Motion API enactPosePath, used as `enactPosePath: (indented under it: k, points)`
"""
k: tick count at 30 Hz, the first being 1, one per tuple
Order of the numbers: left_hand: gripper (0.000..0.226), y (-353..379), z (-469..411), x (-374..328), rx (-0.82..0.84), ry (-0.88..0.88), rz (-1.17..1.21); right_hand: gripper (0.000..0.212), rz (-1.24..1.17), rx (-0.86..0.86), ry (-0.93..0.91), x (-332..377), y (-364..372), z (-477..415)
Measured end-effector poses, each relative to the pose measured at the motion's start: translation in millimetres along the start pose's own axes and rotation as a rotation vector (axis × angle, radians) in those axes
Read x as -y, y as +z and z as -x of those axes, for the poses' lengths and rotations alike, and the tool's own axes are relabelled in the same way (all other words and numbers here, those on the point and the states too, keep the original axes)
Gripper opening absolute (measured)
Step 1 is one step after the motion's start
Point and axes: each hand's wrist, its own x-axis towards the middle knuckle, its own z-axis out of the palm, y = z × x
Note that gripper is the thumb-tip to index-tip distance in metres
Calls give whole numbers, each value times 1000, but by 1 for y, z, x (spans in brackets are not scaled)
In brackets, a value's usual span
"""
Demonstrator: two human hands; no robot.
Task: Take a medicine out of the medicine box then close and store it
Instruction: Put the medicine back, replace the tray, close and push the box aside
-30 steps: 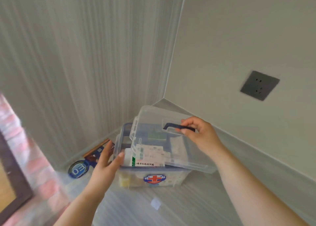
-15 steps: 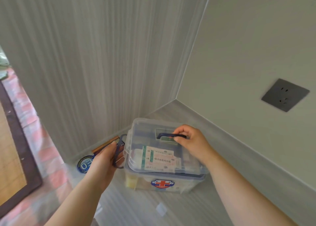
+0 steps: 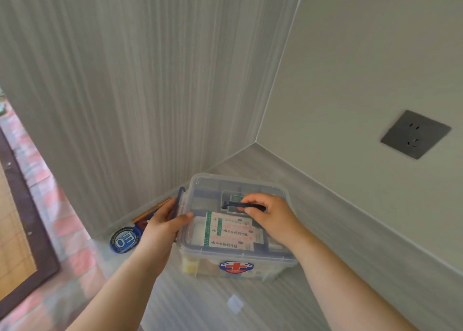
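Observation:
A clear plastic medicine box with a red-cross sticker on its front stands on the grey surface in the corner. Its clear lid lies flat on top. Through the lid I see white and green medicine packets. My right hand grips the dark blue handle on the lid. My left hand is at the box's left end, thumb on the lid's edge, fingers around the dark blue side latch, which stands raised.
A round blue badge and a flat brown-edged item lie left of the box against the striped wall. A dark wall socket is on the right wall. A small white scrap lies in front of the box.
The lid, tilted up a second ago, has come down flat onto the box. My left hand has shifted from the box's front left corner to the side latch.

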Motion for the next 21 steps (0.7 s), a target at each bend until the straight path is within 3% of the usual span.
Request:
enactPosePath:
  k: [6,12,16,21]
  points:
    - [43,-1,-2,2,12,2,-7,43,425,-68,-76,-9,9,-5]
    - [34,0,-4,3,13,8,-55,68,456,-126,133,-16,12,-15]
    - [40,2,-4,5,-3,17,-86,66,605,1,148,-20,9,-19]
    - [38,5,-4,3,-40,31,-157,65,638,28,159,-21,7,-21]
